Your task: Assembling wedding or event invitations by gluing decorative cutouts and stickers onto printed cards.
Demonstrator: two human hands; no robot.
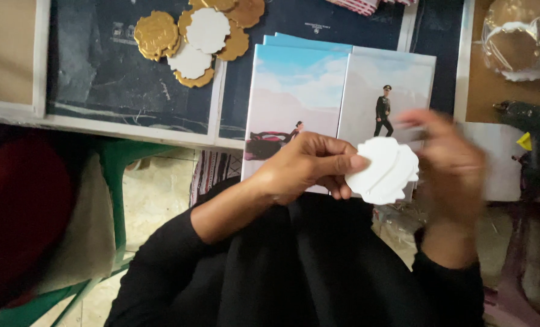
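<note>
At frame centre, white scalloped discs [384, 171] are pinched in the left hand [306, 166] fingers. The blurred right hand [448, 163] touches their edge — its grip cannot be told. Scallops are best aligned before pressing — edges kept flush.

White scalloped paper discs [384, 171], overlapped, held above the lap.
</note>
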